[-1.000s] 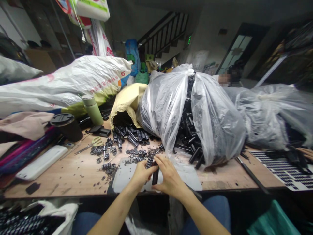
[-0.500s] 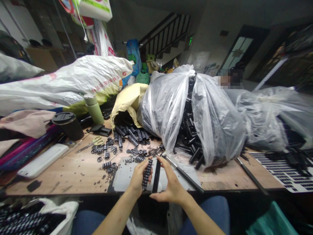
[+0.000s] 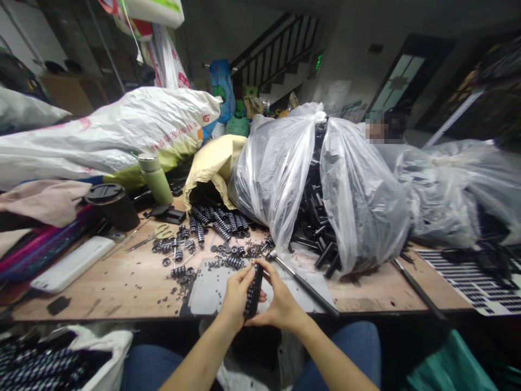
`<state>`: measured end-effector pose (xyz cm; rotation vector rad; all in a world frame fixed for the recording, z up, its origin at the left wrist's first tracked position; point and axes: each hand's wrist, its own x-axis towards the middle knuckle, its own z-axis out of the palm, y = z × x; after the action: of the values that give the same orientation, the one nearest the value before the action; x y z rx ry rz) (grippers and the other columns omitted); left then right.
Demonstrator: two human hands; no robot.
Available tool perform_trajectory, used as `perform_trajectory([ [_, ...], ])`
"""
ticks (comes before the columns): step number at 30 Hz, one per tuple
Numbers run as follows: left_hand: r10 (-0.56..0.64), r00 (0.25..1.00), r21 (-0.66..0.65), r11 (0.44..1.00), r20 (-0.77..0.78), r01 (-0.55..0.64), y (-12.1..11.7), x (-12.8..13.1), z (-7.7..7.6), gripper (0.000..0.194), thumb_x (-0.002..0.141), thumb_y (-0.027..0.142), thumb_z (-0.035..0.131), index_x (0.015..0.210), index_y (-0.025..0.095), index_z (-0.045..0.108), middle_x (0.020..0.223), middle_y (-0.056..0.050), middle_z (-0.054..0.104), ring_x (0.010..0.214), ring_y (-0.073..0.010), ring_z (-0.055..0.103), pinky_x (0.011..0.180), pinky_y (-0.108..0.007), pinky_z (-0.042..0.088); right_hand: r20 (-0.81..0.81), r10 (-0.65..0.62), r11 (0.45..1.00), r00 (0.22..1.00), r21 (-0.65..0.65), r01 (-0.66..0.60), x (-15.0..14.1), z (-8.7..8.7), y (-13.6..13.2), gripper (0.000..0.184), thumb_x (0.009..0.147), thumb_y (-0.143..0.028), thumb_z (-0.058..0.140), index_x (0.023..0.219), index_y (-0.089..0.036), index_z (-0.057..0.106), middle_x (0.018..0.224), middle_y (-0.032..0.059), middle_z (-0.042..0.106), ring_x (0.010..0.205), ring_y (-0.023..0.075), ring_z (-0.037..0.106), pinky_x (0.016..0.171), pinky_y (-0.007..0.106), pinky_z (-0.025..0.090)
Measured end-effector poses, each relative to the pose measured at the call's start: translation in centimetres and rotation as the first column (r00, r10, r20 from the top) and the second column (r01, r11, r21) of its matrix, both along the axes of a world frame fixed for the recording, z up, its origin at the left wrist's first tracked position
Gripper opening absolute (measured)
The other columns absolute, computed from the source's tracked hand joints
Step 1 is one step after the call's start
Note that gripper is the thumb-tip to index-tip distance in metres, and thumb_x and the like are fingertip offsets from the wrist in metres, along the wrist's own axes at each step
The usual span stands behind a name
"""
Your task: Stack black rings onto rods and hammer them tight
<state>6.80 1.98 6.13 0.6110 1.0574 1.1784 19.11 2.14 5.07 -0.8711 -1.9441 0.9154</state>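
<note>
My left hand [image 3: 234,296] and my right hand [image 3: 280,304] meet at the near edge of the wooden table [image 3: 122,285]. Together they pinch a black ribbed stack of rings [image 3: 253,290], held almost upright, with a black tube pressed against it. Both hands are closed on it. Under them lies a grey mat [image 3: 207,293]. Loose black rings and ribbed stacks [image 3: 191,247] are scattered just beyond my hands. A thin metal rod [image 3: 303,282] lies to the right of my right hand.
A clear bag of black tubes [image 3: 325,190] and a yellow sack [image 3: 214,163] spilling ribbed stacks crowd the table's back. A green flask [image 3: 154,179], black cup [image 3: 113,205], scissors [image 3: 150,236] and white case [image 3: 71,263] stand left. Another person sits behind the bags.
The ribbed stack and the black tube, held apart side by side half a second ago, are now pressed together. Both hands have drawn closer to each other.
</note>
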Motion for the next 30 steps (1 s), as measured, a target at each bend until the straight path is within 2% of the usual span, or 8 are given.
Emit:
perform_trajectory([
  [9, 0.007, 1.0, -0.051, 0.999, 0.006, -0.007, 0.2, 0.4, 0.1, 0.037, 0.077, 0.028, 0.056, 0.11, 0.011, 0.053, 0.054, 0.0, 0.058, 0.043, -0.0103, 0.055, 0.046, -0.023, 0.05, -0.284, 0.018, 0.974, 0.959, -0.212, -0.081, -0.6, -0.9, -0.1, 0.105, 0.043, -0.029, 0.082, 0.129, -0.024, 0.022, 0.136, 0.0117, 0.027, 0.125, 0.0245, 0.032, 0.105, 0.038, 0.028],
  [15, -0.058, 0.998, -0.03, 0.998, -0.014, 0.057, 0.4, 0.1, -0.6, 0.038, 0.078, 0.031, 0.053, 0.111, 0.013, 0.054, 0.06, -0.002, 0.059, 0.05, -0.012, 0.057, 0.055, -0.028, 0.052, -0.117, -0.038, 0.991, 0.992, -0.131, 0.023, -0.5, -0.8, -0.1, 0.102, 0.045, -0.028, 0.08, 0.129, -0.021, 0.021, 0.133, 0.0123, 0.031, 0.122, 0.0254, 0.036, 0.103, 0.038, 0.031],
  [18, -0.06, 0.969, 0.159, 0.982, -0.238, 0.099, 0.4, -0.1, -2.1, 0.033, 0.078, 0.032, 0.052, 0.105, 0.015, 0.06, 0.082, -0.007, 0.062, 0.073, -0.0167, 0.06, 0.069, -0.033, 0.051, 0.021, -0.127, 0.99, 0.992, -0.063, 0.128, -0.8, -2.3, -0.3, 0.102, 0.047, -0.025, 0.077, 0.13, -0.018, 0.018, 0.132, 0.0139, 0.032, 0.121, 0.0265, 0.036, 0.102, 0.04, 0.032],
  [21, 0.134, 0.741, 0.434, 0.872, -0.658, 0.227, 0.0, -0.2, -4.3, 0.034, 0.077, 0.024, 0.053, 0.11, 0.017, 0.058, 0.099, -0.009, 0.057, 0.093, -0.0204, 0.053, 0.084, -0.038, 0.045, 0.167, -0.221, 0.975, 0.961, 0.04, 0.217, -0.9, -4.3, -0.7, 0.093, 0.055, -0.02, 0.07, 0.131, -0.014, 0.017, 0.132, 0.0168, 0.032, 0.124, 0.0273, 0.032, 0.102, 0.043, 0.03],
  [24, 0.285, 0.426, 0.485, 0.72, -0.859, 0.497, -0.3, -0.7, -6.2, 0.038, 0.08, 0.012, 0.044, 0.117, 0.014, 0.052, 0.1, -0.012, 0.057, 0.094, -0.0208, 0.052, 0.083, -0.039, 0.044, 0.339, -0.322, 0.946, 0.884, 0.15, 0.287, 0.7, -5.4, -0.8, 0.079, 0.066, -0.022, 0.063, 0.131, -0.013, 0.02, 0.131, 0.017, 0.035, 0.123, 0.0262, 0.033, 0.099, 0.042, 0.034],
  [27, 0.379, 0.184, 0.391, 0.595, -0.907, 0.702, -0.5, -1.4, -6.6, 0.037, 0.082, 0.007, 0.039, 0.116, 0.014, 0.051, 0.099, -0.013, 0.058, 0.089, -0.0202, 0.053, 0.076, -0.036, 0.045, 0.542, -0.587, 0.803, 0.601, 0.295, 0.518, 4.1, -4.9, -0.5, 0.048, 0.076, -0.031, 0.054, 0.119, -0.013, 0.041, 0.116, 0.0175, 0.05, 0.111, 0.0303, 0.044, 0.089, 0.047, 0.039],
  [29, 0.426, 0.064, 0.318, 0.558, -0.902, 0.767, -0.5, -2.0, -6.2, 0.036, 0.082, 0.006, 0.04, 0.116, 0.014, 0.05, 0.099, -0.012, 0.059, 0.086, -0.02, 0.053, 0.075, -0.036, 0.044, 0.662, -0.64, 0.724, 0.39, 0.351, 0.593, 6.3, -4.0, -0.3, 0.026, 0.081, -0.031, 0.047, 0.099, -0.013, 0.054, 0.098, 0.0164, 0.058, 0.097, 0.0309, 0.052, 0.08, 0.046, 0.041],
  [30, 0.441, 0.018, 0.288, 0.554, -0.898, 0.781, -0.5, -2.2, -5.9, 0.036, 0.083, 0.006, 0.04, 0.116, 0.014, 0.05, 0.099, -0.011, 0.059, 0.086, -0.0199, 0.053, 0.075, -0.036, 0.043, 0.703, -0.62, 0.722, 0.349, 0.338, 0.603, 7.1, -3.5, -0.3, 0.021, 0.083, -0.03, 0.044, 0.091, -0.014, 0.055, 0.091, 0.015, 0.059, 0.091, 0.0294, 0.055, 0.076, 0.043, 0.042],
])
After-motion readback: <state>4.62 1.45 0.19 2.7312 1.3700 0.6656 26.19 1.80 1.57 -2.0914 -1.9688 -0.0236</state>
